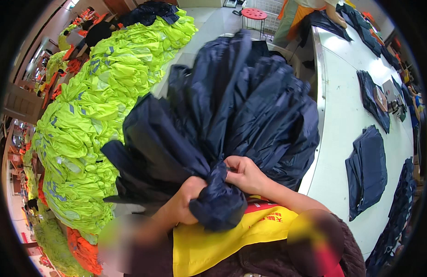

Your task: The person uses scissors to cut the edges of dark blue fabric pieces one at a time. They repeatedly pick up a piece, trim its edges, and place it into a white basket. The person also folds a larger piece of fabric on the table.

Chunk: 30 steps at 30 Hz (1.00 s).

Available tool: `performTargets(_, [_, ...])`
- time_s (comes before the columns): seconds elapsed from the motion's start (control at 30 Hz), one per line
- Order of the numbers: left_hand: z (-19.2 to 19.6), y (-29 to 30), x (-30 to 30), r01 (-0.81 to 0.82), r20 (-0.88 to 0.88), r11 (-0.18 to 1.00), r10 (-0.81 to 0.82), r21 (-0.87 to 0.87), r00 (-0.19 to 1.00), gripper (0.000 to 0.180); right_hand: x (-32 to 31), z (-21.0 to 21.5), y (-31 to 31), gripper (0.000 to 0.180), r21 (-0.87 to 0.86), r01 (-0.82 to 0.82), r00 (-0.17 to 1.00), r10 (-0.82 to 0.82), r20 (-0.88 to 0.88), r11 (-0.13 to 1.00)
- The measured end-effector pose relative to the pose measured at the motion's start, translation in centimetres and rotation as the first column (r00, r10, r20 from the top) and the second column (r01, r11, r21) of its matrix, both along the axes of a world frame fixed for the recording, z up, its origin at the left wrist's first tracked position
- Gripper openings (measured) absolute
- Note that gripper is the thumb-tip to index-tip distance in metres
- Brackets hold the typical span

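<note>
A large bundle of dark navy fabric [222, 106], thin and slightly shiny, fans out in front of me and narrows to a gathered neck close to my body. My left hand [188, 198] is closed on the left side of that neck, beside a rounded bunched end of the same cloth. On the right side my right hand [246, 174] pinches the cloth, thumb and forefinger close together. Folds hide some of the fingertips of both hands. Below the bunched end lies my yellow apron [209, 251].
A long heap of neon yellow garments [89, 143] runs along the left, with orange cloth [84, 251] near its bottom. At right, a white table [336, 124] carries folded navy pieces [368, 171]. A person [310, 7] stands at its far end, near a red stool [254, 15].
</note>
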<state>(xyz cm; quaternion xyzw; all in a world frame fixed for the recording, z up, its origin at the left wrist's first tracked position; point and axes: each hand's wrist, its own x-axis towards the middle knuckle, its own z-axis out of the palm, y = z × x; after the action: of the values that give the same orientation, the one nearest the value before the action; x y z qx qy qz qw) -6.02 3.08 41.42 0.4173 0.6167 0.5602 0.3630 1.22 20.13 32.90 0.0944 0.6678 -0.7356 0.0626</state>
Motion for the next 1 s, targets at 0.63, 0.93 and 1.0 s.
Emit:
performTargets(0.63, [-5.4,2.7,-7.4,0.293,0.398,0.956,-0.270,0.002,0.877,0.027,-0.9,-5.6,0.3,0.009,-0.101,0.680,0.722,-0.640,0.264,0.726])
performTargets(0.93, [-2.7,7.7,-12.5,0.587,0.314,0.804,-0.584,0.096,0.749,0.017,-5.9,-3.6,1.0,0.009,-0.009,0.645,0.759,-0.639,0.127,0.764])
performTargets(1.0, [-2.7,9.2,-14.0,0.578,0.337,0.811,-0.570,0.088,0.749,0.016,-7.6,-1.7,1.1,0.008,-0.016,0.682,0.727,-0.675,0.123,0.731])
